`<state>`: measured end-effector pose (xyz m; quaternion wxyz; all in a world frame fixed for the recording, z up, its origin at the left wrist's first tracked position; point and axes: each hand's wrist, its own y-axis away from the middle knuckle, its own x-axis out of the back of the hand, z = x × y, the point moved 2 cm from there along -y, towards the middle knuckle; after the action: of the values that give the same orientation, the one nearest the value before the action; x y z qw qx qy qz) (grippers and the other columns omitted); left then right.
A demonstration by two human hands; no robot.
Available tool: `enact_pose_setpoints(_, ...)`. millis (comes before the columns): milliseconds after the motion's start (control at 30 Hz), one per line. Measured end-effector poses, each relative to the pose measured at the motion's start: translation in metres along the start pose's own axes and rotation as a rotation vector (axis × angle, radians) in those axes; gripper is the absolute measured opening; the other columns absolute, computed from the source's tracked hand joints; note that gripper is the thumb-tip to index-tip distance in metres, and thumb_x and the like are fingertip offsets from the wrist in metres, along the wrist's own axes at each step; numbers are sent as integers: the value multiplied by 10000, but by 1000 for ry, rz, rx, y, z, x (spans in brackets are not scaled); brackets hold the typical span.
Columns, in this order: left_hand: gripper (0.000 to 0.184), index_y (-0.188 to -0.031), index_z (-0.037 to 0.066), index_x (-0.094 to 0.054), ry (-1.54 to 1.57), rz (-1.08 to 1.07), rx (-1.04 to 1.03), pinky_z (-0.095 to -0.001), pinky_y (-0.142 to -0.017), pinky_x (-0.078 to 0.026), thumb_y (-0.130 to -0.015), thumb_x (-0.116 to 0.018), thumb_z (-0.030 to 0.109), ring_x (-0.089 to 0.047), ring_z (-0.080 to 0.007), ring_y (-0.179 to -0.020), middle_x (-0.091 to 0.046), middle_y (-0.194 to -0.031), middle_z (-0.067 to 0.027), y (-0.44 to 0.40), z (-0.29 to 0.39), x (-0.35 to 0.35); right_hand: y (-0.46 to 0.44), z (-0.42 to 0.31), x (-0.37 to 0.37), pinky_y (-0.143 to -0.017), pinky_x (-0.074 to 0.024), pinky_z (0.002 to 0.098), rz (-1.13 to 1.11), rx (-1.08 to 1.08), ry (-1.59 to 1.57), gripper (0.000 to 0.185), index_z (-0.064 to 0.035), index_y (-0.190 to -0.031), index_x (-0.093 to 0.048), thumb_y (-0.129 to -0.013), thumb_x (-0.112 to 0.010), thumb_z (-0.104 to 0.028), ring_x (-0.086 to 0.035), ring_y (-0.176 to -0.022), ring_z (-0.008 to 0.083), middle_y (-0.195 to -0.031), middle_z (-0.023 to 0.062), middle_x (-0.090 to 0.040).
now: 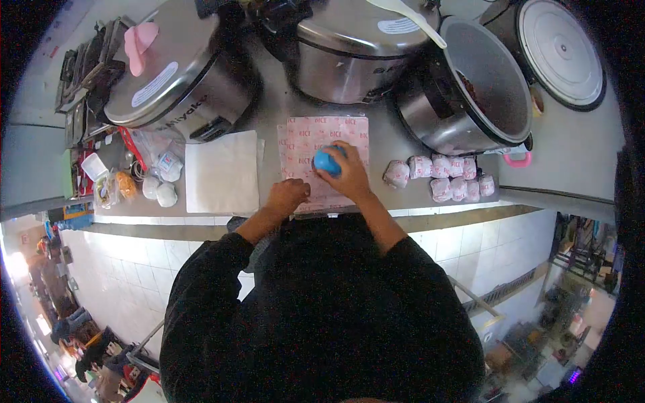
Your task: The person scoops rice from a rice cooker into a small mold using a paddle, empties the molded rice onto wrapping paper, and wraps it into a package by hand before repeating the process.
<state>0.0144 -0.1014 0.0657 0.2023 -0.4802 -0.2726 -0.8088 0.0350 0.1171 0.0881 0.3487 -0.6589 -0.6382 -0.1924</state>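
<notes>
A stack of pink printed wrapping paper [302, 138] lies on the counter in front of me. My right hand [351, 176] is closed around a small blue rounded cup [327, 162], holding it on or just above the paper. What lies beneath the cup is hidden. At the paper's lower left edge rests my left hand [287, 196], its fingers curled in; whether anything is pinched in them cannot be seen. Left of the paper is a stack of plain whitish sheets [222, 171]. To the right sit several wrapped round parcels [459, 189] in the same pink print.
Behind the paper stand two lidded rice cookers, one at left [181, 101] and one at centre [349, 67]. An open cooker [430, 114] tilts at right, near a round lid [563, 50]. Pink paddles [140, 47] lie on the left lid. Small bags [164, 168] crowd the left.
</notes>
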Motion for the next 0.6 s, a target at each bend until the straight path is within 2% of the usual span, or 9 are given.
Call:
enact_pose_setpoints(67, 114, -937, 170, -677, 153, 60, -79, -436, -766, -559, -875, -691, 265, -674, -256, -942, -662, -883, -42, 1, 1, 20, 2, 9, 28, -1033, -469, 520, 264, -118, 106, 604, -175, -1336, -587, -781, -803, -277, -471, -1272, 408, -1417, 151, -486)
enact_pose_setpoints(167, 140, -959, 156, -687, 246, 168, -178, -423, -800, -559, -906, -681, 286, -675, -255, -961, -693, -946, -39, -1, -8, 27, 9, 66, 52, -1090, -402, 517, 300, -306, 252, 618, -135, -1350, -562, -809, -806, -308, -450, -1315, 425, -1415, 162, -500)
enact_pose_setpoints(233, 147, -978, 147, -695, 269, 195, -186, -416, -819, -557, -914, -682, 279, -681, -267, -960, -709, -972, -48, 4, -14, 24, 14, 93, 59, -1107, -381, 521, 151, -163, 368, 651, -125, -1375, -544, -810, -800, -324, -431, -1330, 444, -1405, 174, -507)
enact_pose_setpoints(367, 147, -1026, 112, -710, 444, 194, -104, -402, -819, -558, -930, -684, 221, -698, -307, -920, -738, -1016, -89, -6, -18, 34, 24, 37, 77, -1103, -388, 507, 52, -12, 298, 674, -123, -1420, -509, -838, -781, -327, -443, -1331, 427, -1414, 182, -506)
enact_pose_setpoints(433, 147, -1038, 100, -706, 483, 252, -43, -390, -791, -560, -926, -699, 194, -708, -280, -891, -738, -986, -94, -13, -18, 39, 34, 17, 70, -1059, -427, 480, -169, -4, -12, 474, -89, -1301, -612, -893, -734, -297, -529, -1266, 375, -1297, 187, -603)
enact_pose_setpoints(500, 152, -1050, 87, -702, 532, 286, 19, -378, -763, -562, -921, -714, 168, -718, -254, -862, -739, -955, -98, -16, -18, 37, 41, 49, 45, -996, -464, 466, -195, -110, -3, 367, -69, -1204, -653, -906, -724, -270, -588, -1170, 355, -1188, 179, -649)
enact_pose_setpoints(533, 184, -1085, 91, -690, 631, 318, 127, -364, -742, -564, -916, -727, 155, -711, -201, -857, -734, -935, -89, -23, -22, 35, 41, 71, 34, -933, -501, 453, -218, -204, 14, 273, -48, -1107, -694, -919, -714, -244, -646, -1073, 335, -1079, 171, -695)
enact_pose_setpoints(567, 223, -1121, 95, -678, 729, 349, 236, -351, -721, -565, -912, -740, 142, -703, -148, -851, -729, -916, -80, -29, -27, 32, 38, 83, 26, -933, -501, 453, -217, -210, 16, 273, -48, -1107, -694, -919, -714, -244, -646, -1073, 335, -1079, 171, -695)
enact_pose_setpoints(600, 223, -1121, 95, -678, 730, 345, 234, -351, -721, -565, -912, -740, 142, -703, -148, -851, -729, -916, -80, -37, -29, 26, 32, 90, 19, -870, -517, 444, -126, -321, -86, 214, -32, -1038, -699, -923, -704, -213, -664, -986, 333, -998, 166, -701)
